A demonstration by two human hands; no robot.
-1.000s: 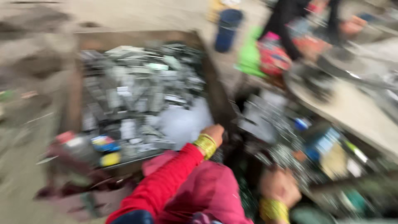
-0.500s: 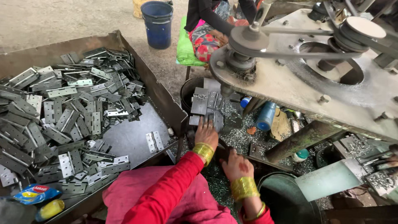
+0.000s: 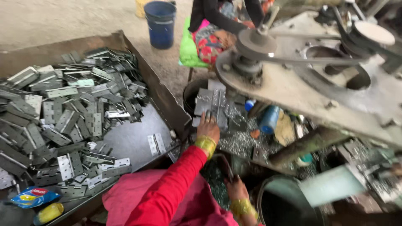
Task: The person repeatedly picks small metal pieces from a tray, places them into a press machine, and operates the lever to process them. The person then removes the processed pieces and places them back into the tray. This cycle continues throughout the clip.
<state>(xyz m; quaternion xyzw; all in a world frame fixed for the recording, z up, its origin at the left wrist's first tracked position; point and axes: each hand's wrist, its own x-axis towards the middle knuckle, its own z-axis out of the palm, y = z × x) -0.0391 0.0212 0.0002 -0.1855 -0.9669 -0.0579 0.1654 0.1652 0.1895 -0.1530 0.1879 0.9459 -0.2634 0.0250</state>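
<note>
My left hand (image 3: 208, 128), in a red sleeve with a gold bangle, reaches forward. Its fingertips lie on a stack of grey metal hinges (image 3: 212, 104) standing under the edge of a big belt-driven machine (image 3: 301, 90). Whether the fingers grip a hinge is hidden. My right hand (image 3: 235, 188), also with gold bangles, is low near my lap and closed around a thin dark handle (image 3: 225, 165). Metal shavings (image 3: 240, 142) cover the ground between the hands.
A wide rusty tray (image 3: 161, 94) on the left holds several loose hinges (image 3: 63, 109). Snack packets (image 3: 35, 196) lie at its near corner. A blue bucket (image 3: 160, 23) and a seated person (image 3: 217, 25) are beyond. Blue bottles (image 3: 269, 119) and a round dark drum (image 3: 284, 205) are at right.
My left hand has moved forward onto the hinge stack. My right hand has dropped back toward my lap and closed on the dark handle.
</note>
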